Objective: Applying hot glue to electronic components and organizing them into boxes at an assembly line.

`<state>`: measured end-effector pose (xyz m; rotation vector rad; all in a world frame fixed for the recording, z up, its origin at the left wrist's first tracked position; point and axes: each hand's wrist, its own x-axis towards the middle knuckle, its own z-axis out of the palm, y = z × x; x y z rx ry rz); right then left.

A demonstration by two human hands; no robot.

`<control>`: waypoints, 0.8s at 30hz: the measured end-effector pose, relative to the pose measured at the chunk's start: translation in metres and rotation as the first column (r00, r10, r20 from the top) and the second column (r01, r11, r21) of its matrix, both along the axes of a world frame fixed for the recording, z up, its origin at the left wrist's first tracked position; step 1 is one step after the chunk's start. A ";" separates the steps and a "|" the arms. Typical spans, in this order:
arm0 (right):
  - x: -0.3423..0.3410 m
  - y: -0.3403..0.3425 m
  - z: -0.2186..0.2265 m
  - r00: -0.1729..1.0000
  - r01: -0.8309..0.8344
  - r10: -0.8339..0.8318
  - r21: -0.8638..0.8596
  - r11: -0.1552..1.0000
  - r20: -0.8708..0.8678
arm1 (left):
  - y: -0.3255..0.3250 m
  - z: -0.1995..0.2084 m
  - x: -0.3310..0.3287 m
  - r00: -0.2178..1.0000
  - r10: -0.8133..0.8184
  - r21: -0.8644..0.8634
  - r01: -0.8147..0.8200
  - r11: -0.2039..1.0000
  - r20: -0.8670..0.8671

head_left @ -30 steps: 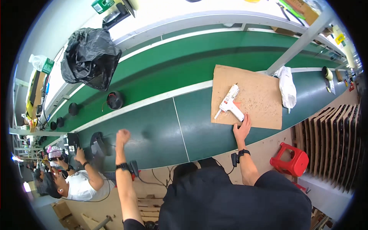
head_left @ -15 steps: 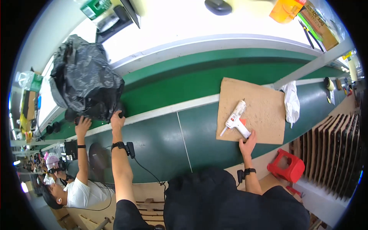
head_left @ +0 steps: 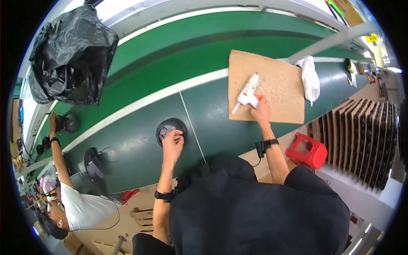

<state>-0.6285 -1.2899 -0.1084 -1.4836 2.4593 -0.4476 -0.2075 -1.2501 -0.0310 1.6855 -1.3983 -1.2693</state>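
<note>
My left hand [head_left: 173, 144] is over a round black housing [head_left: 160, 135] on the dark green bench, its fingers closed at the housing's near right side. Inside that housing, pinkish wires show around a grey centre. Farther right, my right hand [head_left: 262, 112] is closed round the handle of a white hot glue gun [head_left: 248, 90] with an orange-red trigger. The gun lies over a brown cardboard sheet [head_left: 284, 111] specked with debris, its nozzle toward the lower left. My fingers cover most of its grip.
A black plastic bag [head_left: 72, 55] hangs over the green belt [head_left: 178, 51] at left. A co-worker's arm [head_left: 63, 165] reaches toward round black parts [head_left: 70, 123] there. A white bag [head_left: 310, 80] lies beside the cardboard. At right stand a red stool [head_left: 308, 153] and stacked boards [head_left: 361, 140].
My left hand has come from the belt by the black bag to the bench, with the round housing now under it. My right hand has closed further round the glue gun's handle. The view has shifted.
</note>
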 end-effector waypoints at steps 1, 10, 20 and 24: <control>0.002 0.003 -0.001 1.000 0.016 -0.016 -0.037 0.999 0.003 | 0.010 0.006 -0.009 0.996 -0.054 0.028 0.056 0.998 -0.072; 0.035 0.065 0.050 0.851 -0.013 0.182 -0.327 0.945 0.493 | 0.032 0.012 0.016 0.840 -0.134 -0.218 0.285 0.933 0.526; 0.109 0.148 0.111 -0.199 -0.293 -0.104 0.041 0.955 0.974 | 0.070 0.021 -0.001 0.860 -0.288 -0.052 0.340 0.939 0.421; 0.118 0.170 0.105 -0.114 -0.401 -0.039 -0.011 0.916 0.993 | 0.041 0.029 -0.003 0.835 -0.442 0.008 0.465 0.885 0.326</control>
